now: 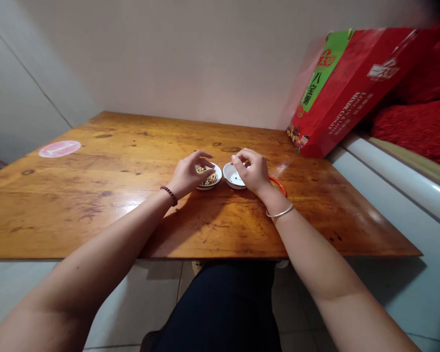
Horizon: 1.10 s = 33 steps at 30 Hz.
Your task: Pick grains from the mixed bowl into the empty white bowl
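My left hand [189, 174] hovers over the left side of a small white bowl [218, 176] with a dark rim. Its thumb and fingers are curved and apart, with nothing visible between them. Pale yellow kernels and dark beans [208, 178] lie in that bowl. My right hand [253, 171] is above a second white bowl [229, 178], its fingers curled and the thumb close to the index finger in a pinch. Whatever the pinch holds, if anything, is too small to make out. A few small dark and pale bits show at the bottom of this second bowl.
Behind my right wrist, an orange-red curved strip [279, 186] lies on the wooden table [77, 205]. A round pink sticker [59, 148] is at the table's left. At the back right leans a red carton [355, 88] beside red fabric [418, 127]. A wall closes off the back.
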Available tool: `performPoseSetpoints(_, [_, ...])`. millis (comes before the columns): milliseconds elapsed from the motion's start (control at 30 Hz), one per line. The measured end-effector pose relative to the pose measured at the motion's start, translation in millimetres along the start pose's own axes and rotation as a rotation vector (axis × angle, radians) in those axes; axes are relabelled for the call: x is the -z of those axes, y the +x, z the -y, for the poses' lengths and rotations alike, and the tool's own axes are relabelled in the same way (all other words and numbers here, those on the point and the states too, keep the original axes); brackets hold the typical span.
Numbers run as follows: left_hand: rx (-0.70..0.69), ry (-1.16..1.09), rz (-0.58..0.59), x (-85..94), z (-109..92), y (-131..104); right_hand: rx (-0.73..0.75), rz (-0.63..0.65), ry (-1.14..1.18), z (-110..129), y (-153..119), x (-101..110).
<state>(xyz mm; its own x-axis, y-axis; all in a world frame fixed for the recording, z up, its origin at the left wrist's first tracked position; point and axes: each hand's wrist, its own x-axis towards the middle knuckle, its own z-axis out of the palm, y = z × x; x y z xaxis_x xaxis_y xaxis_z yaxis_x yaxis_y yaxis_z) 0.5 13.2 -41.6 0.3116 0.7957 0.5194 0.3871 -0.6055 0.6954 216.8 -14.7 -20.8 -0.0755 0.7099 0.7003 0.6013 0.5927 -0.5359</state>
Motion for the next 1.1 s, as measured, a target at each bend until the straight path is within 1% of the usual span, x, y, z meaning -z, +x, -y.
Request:
performPoseSetpoints(100, [-0.001, 0.023, 0.002, -0.2, -1.0, -0.6, 0.033, -0.007, 0.029, -0.3, -0.5, -0.4])
performPoseSetpoints(267, [-0.002, 0.046, 0.003, -0.5, -2.0, -1.4, 0.045, 0.01, 0.026, 1.3, -1.7, -1.0])
performPoseSetpoints(833, [-0.012, 0.032, 0.01, 0.0, -3.4, -2.6, 0.03, 0.034, -0.007, 1.7, -1.8, -1.6])
performPoseSetpoints(1100, [-0.008, 0.058, 0.018, 1.2, -7.2, -2.0, 0.031, 0.073, -0.064, 2.8, -2.6, -2.0])
